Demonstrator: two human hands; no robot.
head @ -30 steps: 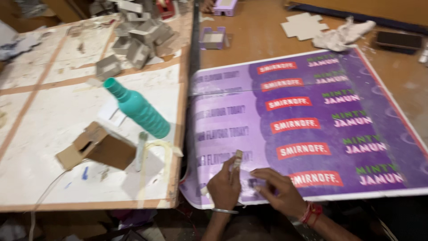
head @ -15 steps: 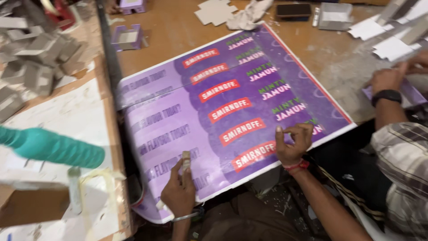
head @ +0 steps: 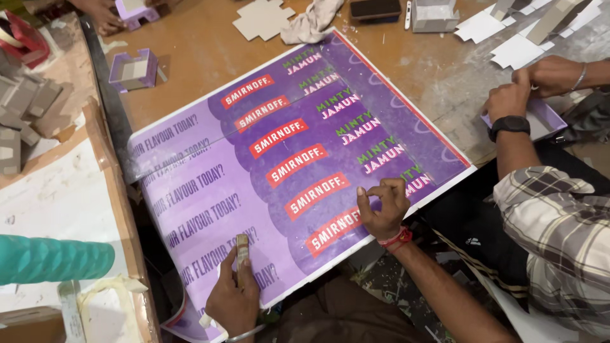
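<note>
A large purple printed sheet (head: 210, 190) with red and green labels lies slanted across the brown table. My left hand (head: 234, 298) rests on its near left corner and grips a small brownish cutter (head: 242, 248) held upright against the sheet. My right hand (head: 383, 208), a red thread on its wrist, presses its bent fingertips onto the sheet close to the near edge. It holds nothing.
Another person in a plaid sleeve (head: 559, 228) sits at the right, both hands on a small purple tray (head: 546, 117). A teal bottle (head: 57, 259) lies at the left. A purple box (head: 135, 68), grey card pieces (head: 25, 108), a card cutout (head: 264, 18) and a cloth (head: 311, 22) lie beyond the sheet.
The view has swung to the right, bringing in the neighbour. My right hand has slid right along the sheet's near edge. My left hand still holds the cutter at the near left corner.
</note>
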